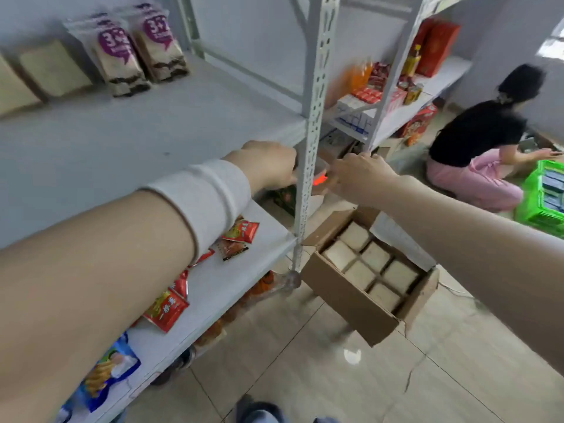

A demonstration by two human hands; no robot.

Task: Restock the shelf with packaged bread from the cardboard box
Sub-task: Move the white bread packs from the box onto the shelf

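On floor, open cardboard box, pale square bread packs, left hand, right hand, grips unclear

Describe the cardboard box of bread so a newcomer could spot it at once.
Find the white perforated shelf upright in the middle of the view. On the tiled floor at its foot, to the right, sits the cardboard box, flaps open. Unlike the green crate farther right, it is brown and shows a grid of pale square bread packs.
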